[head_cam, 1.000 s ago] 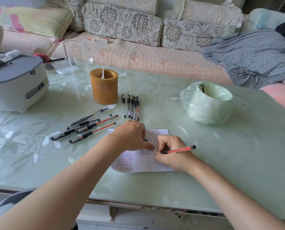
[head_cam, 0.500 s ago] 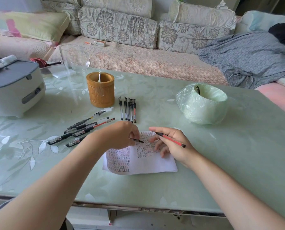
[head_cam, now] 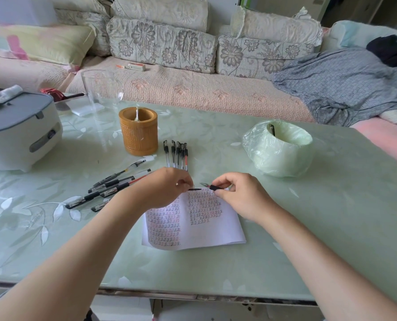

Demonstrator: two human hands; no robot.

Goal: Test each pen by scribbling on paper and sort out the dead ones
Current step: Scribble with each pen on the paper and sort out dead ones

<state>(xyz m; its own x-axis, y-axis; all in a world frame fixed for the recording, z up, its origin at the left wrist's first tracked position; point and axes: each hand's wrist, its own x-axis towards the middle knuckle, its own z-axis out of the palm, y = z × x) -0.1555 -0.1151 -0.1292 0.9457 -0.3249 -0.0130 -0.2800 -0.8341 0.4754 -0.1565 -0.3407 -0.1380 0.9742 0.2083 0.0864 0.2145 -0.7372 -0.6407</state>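
Above the table's near edge, the right hand pinches a pen by its black grip between thumb and curled fingers, with the bare tip pointing left. The left hand, fingers also curled, pinches a slim black cap whose end pokes out toward that tip. The two pieces are just apart, with a small gap between them.

Directly under both hands lies a sheet of paper, covered in rows of small red and black marks; it reaches back toward the person.

Just beyond the left hand's knuckles, five pens lie side by side in a neat row. Out past the left wrist, a loose heap of pens fans across the glass-topped table.

Farther ahead of the left hand stands a bamboo cup. Ahead and to the right of the right hand sits a bin lined with a green bag, and one dark pen leans against its inner rim.

Well off to the left are a grey-lidded appliance and a clear glass jar. A floral sofa runs behind the table.
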